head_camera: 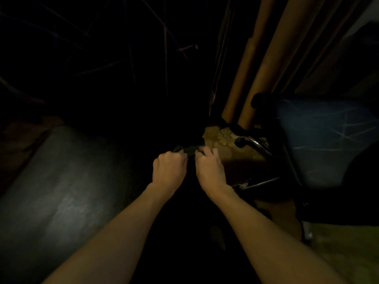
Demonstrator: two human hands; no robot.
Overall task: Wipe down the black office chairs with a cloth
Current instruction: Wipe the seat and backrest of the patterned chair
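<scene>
Beside the chair seat point(61, 201), both hands point(170, 171) point(209, 171) grip a dark cloth point(189, 150).

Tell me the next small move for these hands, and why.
Probably spread the bunched dark cloth flat and press it onto the glossy black chair seat. Both the left hand and right hand hold it crumpled between them, off any surface.

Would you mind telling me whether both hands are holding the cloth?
Yes, the left hand and right hand both grip the dark cloth bunched between them.
</scene>
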